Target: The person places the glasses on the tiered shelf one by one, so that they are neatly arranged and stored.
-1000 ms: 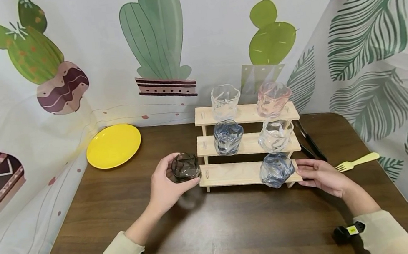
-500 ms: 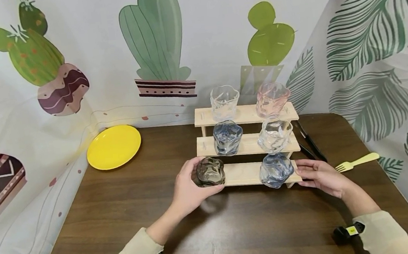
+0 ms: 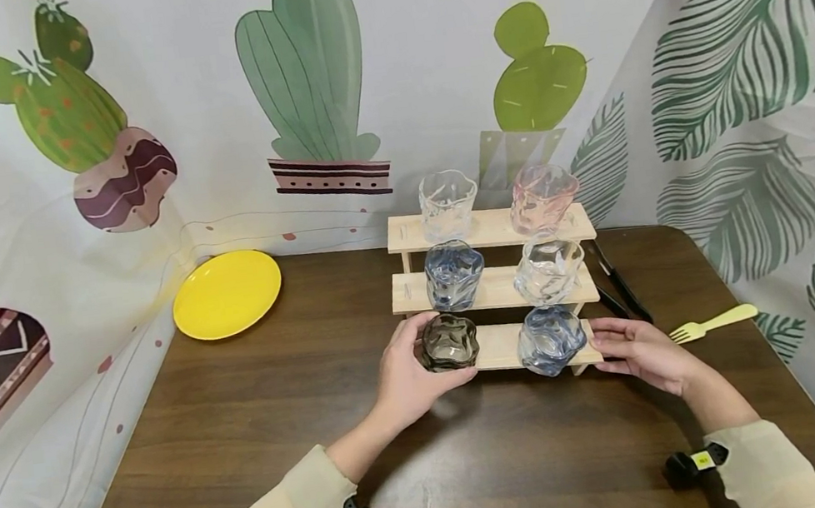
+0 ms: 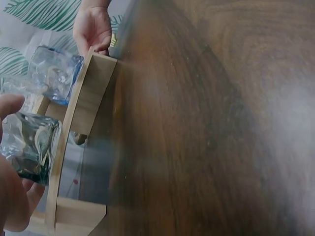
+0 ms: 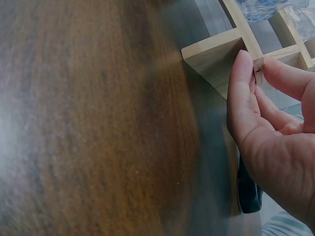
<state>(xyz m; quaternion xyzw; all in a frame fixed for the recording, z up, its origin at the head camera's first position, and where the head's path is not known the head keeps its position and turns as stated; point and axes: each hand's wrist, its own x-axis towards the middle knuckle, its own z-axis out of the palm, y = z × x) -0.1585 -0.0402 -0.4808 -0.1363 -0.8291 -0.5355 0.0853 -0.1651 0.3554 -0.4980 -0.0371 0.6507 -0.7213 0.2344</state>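
Observation:
A smoky grey glass tumbler (image 3: 450,341) stands at the left part of the lowest step of a three-step wooden rack (image 3: 495,348). My left hand (image 3: 408,378) grips it from the left, thumb in front. In the left wrist view, the tumbler's (image 4: 30,146) base appears to meet the board. At the rack's right end, my right hand (image 3: 641,353) pinches the lowest board between thumb and fingers, as the right wrist view shows. Beside that hand sits a blue glass (image 3: 552,341). On the middle step are another blue glass (image 3: 454,275) and a clear glass (image 3: 548,270).
The top step bears a clear glass (image 3: 449,206) and a pink glass (image 3: 544,199). A yellow plate (image 3: 227,295) lies at the back left. Right of the rack are a yellow fork (image 3: 717,323) and black-handled utensils (image 3: 626,292). Patterned cloth (image 3: 430,50) hangs behind the table (image 3: 246,423).
My left hand has carried the grey tumbler rightward from beside the rack onto the left part of the lowest step. The right hand has stayed at the board's end.

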